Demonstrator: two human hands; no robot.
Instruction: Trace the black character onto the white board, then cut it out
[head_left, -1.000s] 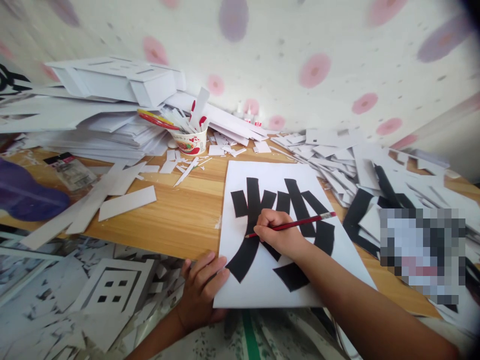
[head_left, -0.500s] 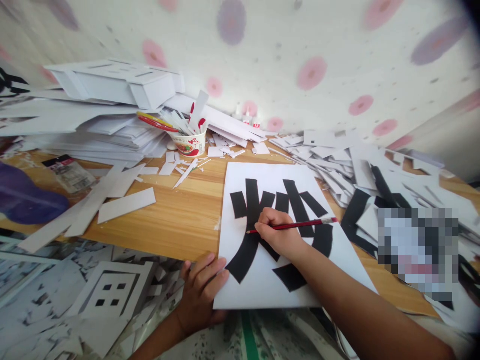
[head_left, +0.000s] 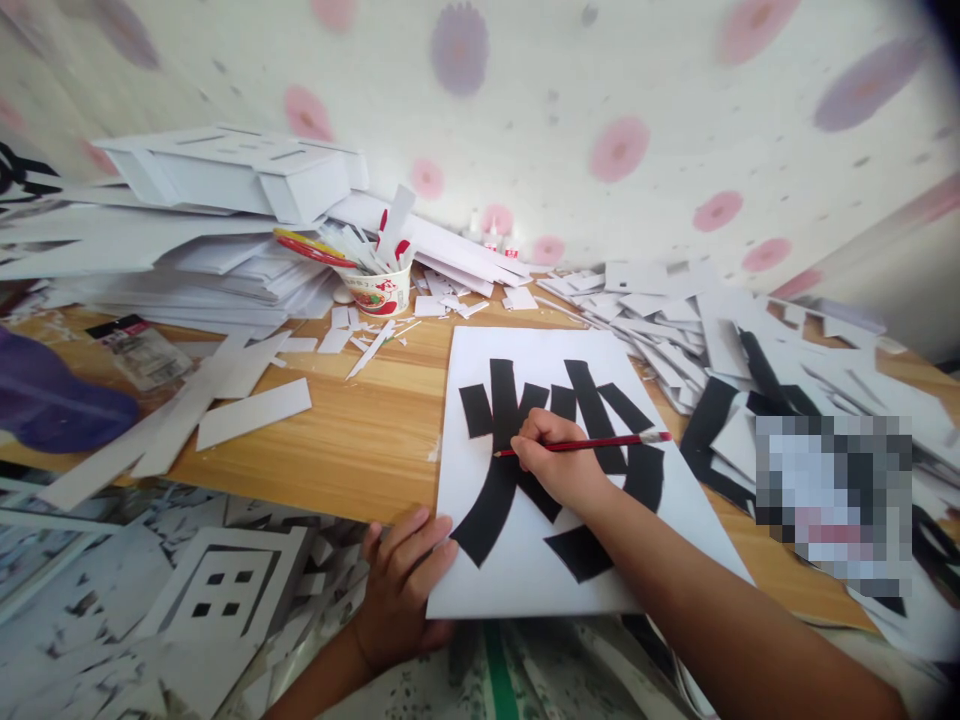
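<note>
A white foam board lies at the table's front edge, its lower end jutting past it. Black character-shaped pieces form a large Chinese character on the board. My right hand is closed around a red pencil with a pale eraser end. The pencil's tip rests at the left edge of the black shape, near its middle stroke. At the board's lower left edge, my left hand grips the side, fingertips on top and thumb low, partly hidden.
A paper cup of tools stands behind the board, beside stacked white sheets. White offcuts and black pieces are heaped at right. Loose strips and a purple object lie at left. Scraps fill the space below the table.
My right hand and the pencil tip have shifted slightly up along the black stroke's edge. My left hand stays on the board's edge, and the board has not visibly moved.
</note>
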